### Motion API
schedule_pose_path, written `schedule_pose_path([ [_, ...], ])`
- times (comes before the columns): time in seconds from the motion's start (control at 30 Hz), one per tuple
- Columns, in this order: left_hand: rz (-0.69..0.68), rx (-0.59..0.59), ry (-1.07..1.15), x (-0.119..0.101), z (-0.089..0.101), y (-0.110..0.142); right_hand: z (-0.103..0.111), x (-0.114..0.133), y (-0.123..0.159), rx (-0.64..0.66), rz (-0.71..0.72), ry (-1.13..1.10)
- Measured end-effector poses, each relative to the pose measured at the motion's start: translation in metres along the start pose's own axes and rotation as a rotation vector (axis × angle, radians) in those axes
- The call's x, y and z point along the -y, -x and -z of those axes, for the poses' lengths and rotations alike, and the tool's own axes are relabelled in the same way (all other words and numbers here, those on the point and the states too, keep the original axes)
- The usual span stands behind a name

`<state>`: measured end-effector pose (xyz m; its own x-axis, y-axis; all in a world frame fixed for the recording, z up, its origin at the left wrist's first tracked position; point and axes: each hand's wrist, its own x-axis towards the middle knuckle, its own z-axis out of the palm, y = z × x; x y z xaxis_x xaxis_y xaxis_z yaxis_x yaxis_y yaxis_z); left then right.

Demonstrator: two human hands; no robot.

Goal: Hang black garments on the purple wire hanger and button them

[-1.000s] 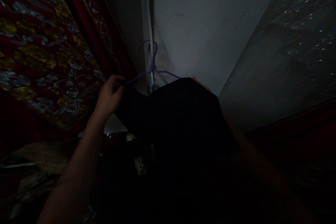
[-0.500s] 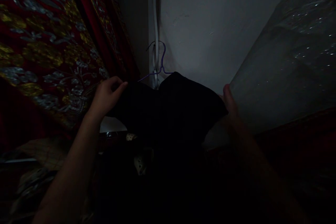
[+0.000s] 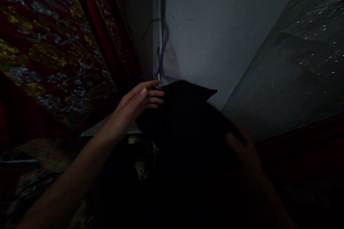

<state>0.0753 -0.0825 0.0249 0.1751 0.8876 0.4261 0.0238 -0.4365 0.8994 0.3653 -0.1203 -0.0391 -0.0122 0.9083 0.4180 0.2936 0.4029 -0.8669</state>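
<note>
A black garment hangs on a thin purple hanger, whose hook is blurred. My left hand lies over the garment's left shoulder just below the hanger, fingers stretched out and thumb on top. Along the garment's right edge, my right hand has cloth between thumb and fingers; it is dim and smeared. The garment's lower part fades into darkness. One pointed black corner of cloth sticks out to the right of the hanger.
Red cloth with gold and silver decoration hangs at left. Ahead is a pale wall with a white cable down its corner. Clear plastic sheeting covers the right side. Pale clogs with holes lie below.
My left hand has let go of the garment's left end and moved right, fingers now extended. My right hand has moved down with the right edge. The hanger's hook has risen and tilted left.
</note>
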Motion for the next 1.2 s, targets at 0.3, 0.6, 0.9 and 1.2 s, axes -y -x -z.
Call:
schedule_pose_path([
  [0.3,0.634,0.458,0.146,-0.009,0.044,0.060,-0.038,0.001,-0.010,0.574,0.248,-0.110],
  [0.6,0.360,0.452,-0.395,-0.010,0.091,0.051,-0.048,-0.052,-0.072,0.359,0.119,0.073],
  [0.9,-0.477,-0.584,-0.839,0.013,0.066,0.011,-0.039,-0.014,-0.145,-0.087,-0.007,-0.214],
  [1.2,-0.174,0.158,-0.987,0.079,0.025,0.039,-0.025,-0.038,-0.138,-0.307,0.016,-0.358],
])
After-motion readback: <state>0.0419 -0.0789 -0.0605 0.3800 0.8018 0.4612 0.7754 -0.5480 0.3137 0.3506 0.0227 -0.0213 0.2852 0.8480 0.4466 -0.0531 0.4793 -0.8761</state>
